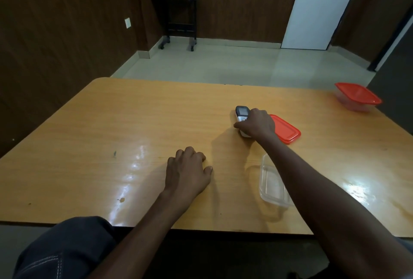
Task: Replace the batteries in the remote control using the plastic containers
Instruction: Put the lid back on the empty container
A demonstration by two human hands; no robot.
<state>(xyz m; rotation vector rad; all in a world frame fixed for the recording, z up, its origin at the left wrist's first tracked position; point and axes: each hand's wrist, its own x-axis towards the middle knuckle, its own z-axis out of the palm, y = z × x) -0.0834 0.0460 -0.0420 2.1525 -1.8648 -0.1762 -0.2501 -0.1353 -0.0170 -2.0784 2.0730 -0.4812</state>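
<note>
A white remote control (pixel 241 113) with a dark screen lies on the wooden table (pixel 134 126), right of centre. My right hand (pixel 257 124) covers its lower half, fingers and thumb curled round its body. A loose red lid (pixel 287 130) lies flat just right of the remote. An open clear plastic container (pixel 271 182) sits nearer me, partly hidden under my right forearm. A second clear container with a red lid on it (pixel 357 96) stands at the table's far right corner. My left hand (pixel 188 171) rests on the table with loosely curled fingers and holds nothing.
The table's front edge (pixel 201 227) runs just before my lap. Beyond the far edge is a tiled floor, a small dark wheeled stand (pixel 176 19) against the brown wall, and a white door (pixel 317 8).
</note>
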